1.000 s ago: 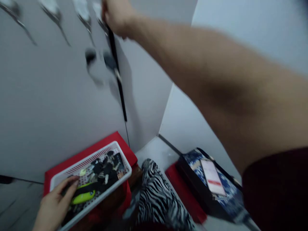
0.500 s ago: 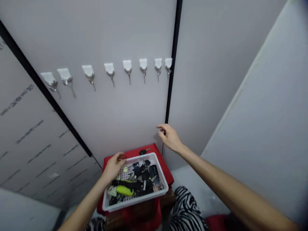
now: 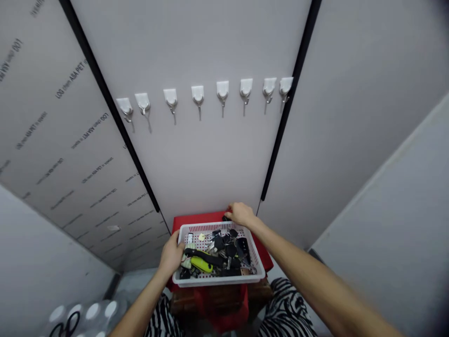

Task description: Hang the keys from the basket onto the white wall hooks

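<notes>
My left hand grips the left rim of a white plastic basket, thumb over the edge and fingers outside. Inside the basket lie many keys with black heads, a yellow-green handled tool and a black strap-like piece. Behind the basket, my right hand is closed with its fingertips at a black-headed key on the red surface. Most of that key is hidden by the hand.
A row of white adhesive hooks runs across the grey wall panel between two black strips. Clear bottles with white caps and black scissors stand at lower left. A red strap hangs in front.
My right hand has come down from the wall to the key behind the basket. My left hand has closed on the basket's rim. The view has shifted too.
</notes>
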Motion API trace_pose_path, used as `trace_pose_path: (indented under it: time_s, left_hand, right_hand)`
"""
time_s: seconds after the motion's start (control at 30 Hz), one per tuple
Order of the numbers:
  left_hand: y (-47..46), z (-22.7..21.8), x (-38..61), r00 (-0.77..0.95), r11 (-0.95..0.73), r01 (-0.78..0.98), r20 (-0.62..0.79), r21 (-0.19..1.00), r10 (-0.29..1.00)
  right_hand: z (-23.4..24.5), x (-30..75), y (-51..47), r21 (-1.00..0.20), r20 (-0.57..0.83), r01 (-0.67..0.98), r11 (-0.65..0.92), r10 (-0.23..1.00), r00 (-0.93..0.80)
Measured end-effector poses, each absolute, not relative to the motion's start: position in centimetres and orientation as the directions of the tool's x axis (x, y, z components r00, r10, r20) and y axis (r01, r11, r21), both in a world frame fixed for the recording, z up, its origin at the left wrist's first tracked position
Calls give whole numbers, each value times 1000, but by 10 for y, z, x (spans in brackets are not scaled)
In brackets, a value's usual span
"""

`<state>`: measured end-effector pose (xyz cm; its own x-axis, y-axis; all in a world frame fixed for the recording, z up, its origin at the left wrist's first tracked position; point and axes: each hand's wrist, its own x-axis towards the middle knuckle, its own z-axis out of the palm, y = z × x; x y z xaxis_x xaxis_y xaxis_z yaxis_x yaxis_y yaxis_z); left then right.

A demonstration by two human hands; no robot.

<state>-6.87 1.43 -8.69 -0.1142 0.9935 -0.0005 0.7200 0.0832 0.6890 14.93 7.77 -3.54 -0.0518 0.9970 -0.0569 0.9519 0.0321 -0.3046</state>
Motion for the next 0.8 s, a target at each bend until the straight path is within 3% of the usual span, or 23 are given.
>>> trace_pose_path:
  time_s: [0.13,0.33,0.47,0.57,0.8]
  left_hand:
    - [16,-87,-72,-141,95,677,1,730,990]
    - [18,-95,-75,-166,108,648,1,754,986]
    - [18,-95,-75,-181,102,622,16,776,983]
    - [21,-96,-75,-181,70,572,42,817,983]
    - [35,-101,-76,-205,73,596,64,800,977]
  right_hand:
    - [-46,123,97,-288,-136,958,-6,990,-35]
    - [-35,129,94,-357,10,934,5,1000,-2]
    - [-24,134,67,-578,163,791,198,979,-126]
    - [-40,133,41,-717,181,648,257,966,-182]
    - [-71,134,18,-720,185,631,287,957,-224]
